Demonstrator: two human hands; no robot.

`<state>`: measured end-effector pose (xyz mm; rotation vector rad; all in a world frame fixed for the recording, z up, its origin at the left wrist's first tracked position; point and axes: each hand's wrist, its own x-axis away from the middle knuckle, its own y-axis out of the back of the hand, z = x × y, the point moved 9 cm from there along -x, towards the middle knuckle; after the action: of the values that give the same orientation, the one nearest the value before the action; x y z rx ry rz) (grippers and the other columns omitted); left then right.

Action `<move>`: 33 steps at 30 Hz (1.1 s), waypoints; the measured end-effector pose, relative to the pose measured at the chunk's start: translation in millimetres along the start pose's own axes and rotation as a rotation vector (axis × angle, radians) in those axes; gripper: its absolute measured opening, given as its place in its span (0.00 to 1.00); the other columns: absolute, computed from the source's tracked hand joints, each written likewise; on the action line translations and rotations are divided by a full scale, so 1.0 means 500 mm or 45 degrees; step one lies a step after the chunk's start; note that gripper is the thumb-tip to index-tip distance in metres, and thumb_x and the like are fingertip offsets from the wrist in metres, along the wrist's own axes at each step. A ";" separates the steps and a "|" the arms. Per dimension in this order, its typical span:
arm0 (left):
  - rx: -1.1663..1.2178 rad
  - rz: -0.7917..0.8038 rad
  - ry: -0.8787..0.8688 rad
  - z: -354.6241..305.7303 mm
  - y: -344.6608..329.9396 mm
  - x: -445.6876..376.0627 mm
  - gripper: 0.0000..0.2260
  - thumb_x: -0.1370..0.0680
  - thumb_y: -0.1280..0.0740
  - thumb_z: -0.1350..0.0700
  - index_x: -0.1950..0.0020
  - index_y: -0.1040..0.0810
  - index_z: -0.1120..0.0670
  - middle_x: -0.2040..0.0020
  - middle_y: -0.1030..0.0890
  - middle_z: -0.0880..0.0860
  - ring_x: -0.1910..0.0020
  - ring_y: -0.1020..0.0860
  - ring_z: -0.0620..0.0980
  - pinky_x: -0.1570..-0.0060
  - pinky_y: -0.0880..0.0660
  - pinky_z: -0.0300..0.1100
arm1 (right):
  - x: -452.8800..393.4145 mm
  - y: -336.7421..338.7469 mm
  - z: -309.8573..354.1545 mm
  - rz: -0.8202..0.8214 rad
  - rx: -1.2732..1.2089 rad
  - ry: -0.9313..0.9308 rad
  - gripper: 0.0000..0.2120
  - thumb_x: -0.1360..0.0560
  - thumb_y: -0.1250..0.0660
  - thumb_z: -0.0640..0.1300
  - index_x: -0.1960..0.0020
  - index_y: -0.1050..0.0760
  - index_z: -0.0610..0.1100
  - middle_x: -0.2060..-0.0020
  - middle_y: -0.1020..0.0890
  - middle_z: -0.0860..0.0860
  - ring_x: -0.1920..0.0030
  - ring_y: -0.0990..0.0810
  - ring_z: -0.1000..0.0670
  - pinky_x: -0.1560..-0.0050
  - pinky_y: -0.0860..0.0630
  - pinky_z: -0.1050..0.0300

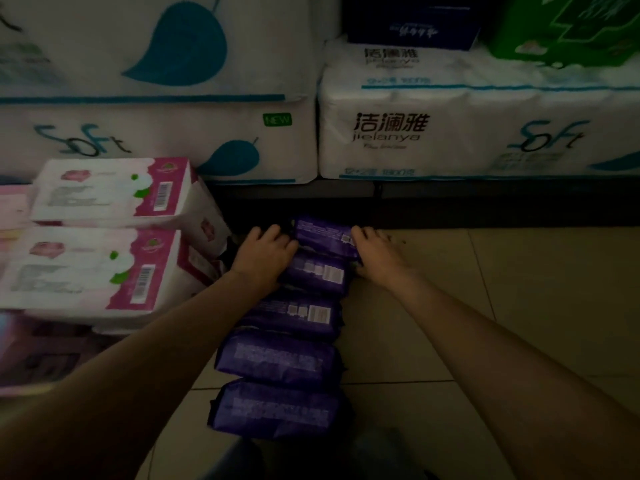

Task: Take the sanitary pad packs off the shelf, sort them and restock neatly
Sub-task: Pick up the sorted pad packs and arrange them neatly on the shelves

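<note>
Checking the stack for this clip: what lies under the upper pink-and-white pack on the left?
The upper pink-and-white pack rests on a second matching pack. Beneath that, a darker package shows; its markings are too dim to read.

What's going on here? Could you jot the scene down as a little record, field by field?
place: tiled floor in front of a low shop shelf
purple packs: five in a row on the floor, running from the shelf toward the person
farthest purple pack: flanked by both hands
left hand: against the row's left side
right hand: against the row's right side
pink-and-white packs: stacked at the left
white tissue bundles: on the shelf behind
light: dim
</note>
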<state>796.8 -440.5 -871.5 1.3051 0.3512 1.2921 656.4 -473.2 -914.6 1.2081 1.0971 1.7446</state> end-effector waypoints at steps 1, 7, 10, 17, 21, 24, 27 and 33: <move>0.011 -0.060 -0.021 -0.003 0.019 0.007 0.32 0.26 0.33 0.47 0.27 0.44 0.53 0.28 0.38 0.53 0.30 0.41 0.54 0.36 0.41 0.48 | -0.001 -0.001 0.002 -0.019 0.012 -0.022 0.26 0.27 0.32 0.43 0.33 0.40 0.43 0.35 0.31 0.41 0.35 0.34 0.40 0.38 0.36 0.48; 0.159 -0.184 -0.046 0.007 0.077 0.039 0.34 0.27 0.36 0.38 0.26 0.43 0.52 0.29 0.37 0.53 0.31 0.42 0.55 0.36 0.41 0.49 | 0.030 0.055 -0.008 -0.080 -0.050 -0.058 0.20 0.27 0.32 0.44 0.40 0.37 0.45 0.45 0.25 0.44 0.44 0.27 0.41 0.48 0.31 0.51; 0.308 -0.149 -0.113 0.027 0.111 0.056 0.35 0.29 0.33 0.38 0.27 0.41 0.50 0.30 0.35 0.51 0.33 0.40 0.54 0.38 0.39 0.48 | 0.065 0.135 -0.005 -0.062 -0.043 -0.023 0.14 0.27 0.32 0.46 0.47 0.36 0.48 0.50 0.23 0.47 0.50 0.25 0.45 0.56 0.33 0.56; 0.600 0.140 -0.252 0.107 0.248 0.079 0.32 0.31 0.25 0.52 0.29 0.33 0.51 0.34 0.29 0.52 0.38 0.31 0.52 0.37 0.32 0.45 | 0.145 0.383 0.048 -0.045 -0.096 0.070 0.15 0.30 0.27 0.46 0.47 0.27 0.48 0.47 0.25 0.50 0.49 0.28 0.50 0.55 0.31 0.57; 0.823 0.203 -0.224 0.196 0.366 0.162 0.24 0.30 0.26 0.56 0.36 0.28 0.48 0.46 0.25 0.45 0.48 0.27 0.47 0.47 0.29 0.40 | 0.196 0.588 0.127 -0.274 -0.065 0.152 0.14 0.31 0.26 0.48 0.47 0.24 0.49 0.51 0.27 0.52 0.51 0.30 0.53 0.54 0.35 0.60; 0.997 0.117 -0.187 0.281 0.449 0.247 0.22 0.36 0.23 0.52 0.44 0.23 0.45 0.52 0.21 0.43 0.52 0.22 0.44 0.51 0.26 0.37 | 0.238 0.727 0.189 -0.434 -0.171 0.249 0.13 0.31 0.26 0.48 0.49 0.23 0.50 0.55 0.25 0.55 0.53 0.27 0.54 0.54 0.33 0.60; 1.146 -0.082 -0.151 0.375 0.539 0.334 0.23 0.43 0.22 0.52 0.50 0.21 0.44 0.54 0.18 0.45 0.59 0.18 0.40 0.61 0.23 0.33 | 0.282 0.849 0.247 -0.586 -0.259 0.383 0.11 0.33 0.24 0.49 0.54 0.23 0.53 0.59 0.23 0.58 0.59 0.25 0.59 0.59 0.31 0.65; 1.231 -0.549 -0.177 0.516 0.739 0.493 0.26 0.49 0.25 0.49 0.51 0.19 0.46 0.53 0.15 0.49 0.57 0.17 0.46 0.63 0.21 0.35 | 0.405 1.070 0.283 -1.237 -0.658 0.561 0.12 0.33 0.25 0.44 0.52 0.24 0.50 0.62 0.24 0.58 0.63 0.26 0.61 0.57 0.26 0.62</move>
<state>906.0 -456.6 -369.8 1.9507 1.1822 0.6385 681.1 -453.0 -326.1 -0.0819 1.0948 1.3605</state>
